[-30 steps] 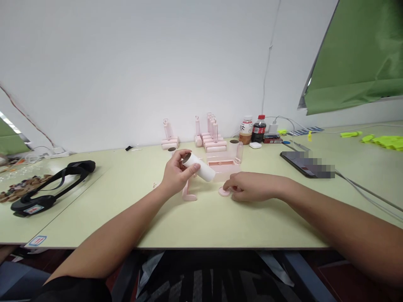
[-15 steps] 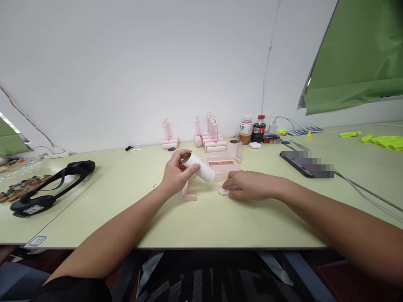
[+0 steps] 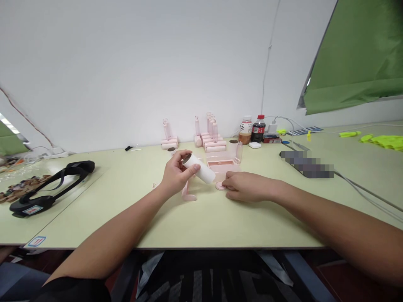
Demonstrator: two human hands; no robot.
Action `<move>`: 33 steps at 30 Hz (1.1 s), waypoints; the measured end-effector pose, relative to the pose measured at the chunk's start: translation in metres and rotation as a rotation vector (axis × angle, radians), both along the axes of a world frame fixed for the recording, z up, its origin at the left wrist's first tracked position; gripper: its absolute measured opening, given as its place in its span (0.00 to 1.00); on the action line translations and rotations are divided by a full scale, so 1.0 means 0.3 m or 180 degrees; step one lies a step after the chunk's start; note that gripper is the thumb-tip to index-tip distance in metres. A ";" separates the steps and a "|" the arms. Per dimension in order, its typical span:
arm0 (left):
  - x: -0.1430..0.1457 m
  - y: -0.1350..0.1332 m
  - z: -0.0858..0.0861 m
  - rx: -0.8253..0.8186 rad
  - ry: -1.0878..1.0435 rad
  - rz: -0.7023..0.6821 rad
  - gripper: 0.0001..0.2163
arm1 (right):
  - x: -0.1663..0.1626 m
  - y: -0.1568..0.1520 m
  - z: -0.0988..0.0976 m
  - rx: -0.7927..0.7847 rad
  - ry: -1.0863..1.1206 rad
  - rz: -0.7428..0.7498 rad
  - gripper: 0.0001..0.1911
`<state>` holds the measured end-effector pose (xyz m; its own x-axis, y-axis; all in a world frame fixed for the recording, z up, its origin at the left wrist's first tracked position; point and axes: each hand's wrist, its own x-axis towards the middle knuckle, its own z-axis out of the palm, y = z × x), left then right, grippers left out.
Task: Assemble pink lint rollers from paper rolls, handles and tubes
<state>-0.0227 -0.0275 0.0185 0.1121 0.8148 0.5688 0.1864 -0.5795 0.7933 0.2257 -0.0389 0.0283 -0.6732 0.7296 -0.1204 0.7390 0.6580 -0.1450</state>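
My left hand (image 3: 176, 173) is wrapped round a white lint-roller refill (image 3: 200, 168), held tilted above the table with its brown cardboard core facing up and left. My right hand (image 3: 244, 186) rests low over the table, its fingertips pinching the edge of a flat pink round cap (image 3: 220, 186). Below the refill stands a pink lint-roller frame part (image 3: 189, 197), partly hidden by my left hand. Behind both hands lies an open pink case (image 3: 226, 168). A clear pink tube-shaped handle (image 3: 239, 153) and another white refill (image 3: 233, 147) stand beside it.
Several pink lint rollers (image 3: 215, 145) line the wall, with one more (image 3: 170, 142) to their left. Two drink bottles (image 3: 245, 131) stand to the right, and a phone (image 3: 307, 165) with cables lies nearer. A black headset strap (image 3: 59, 184) occupies the left side of the table (image 3: 126, 214).
My right hand and the pink cap have shifted slightly left and away from me, closer to the refill. My left hand holds the refill almost unmoved.
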 end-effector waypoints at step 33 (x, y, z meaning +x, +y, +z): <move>-0.004 0.002 0.005 0.0078 -0.0093 0.0057 0.21 | 0.046 0.089 0.006 0.0733 0.0265 -0.1347 0.20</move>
<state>-0.0239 -0.0269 0.0200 0.0809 0.8022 0.5915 0.1739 -0.5957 0.7841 0.2396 -0.0121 0.0300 -0.3123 0.9426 0.1179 0.9406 0.3243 -0.1010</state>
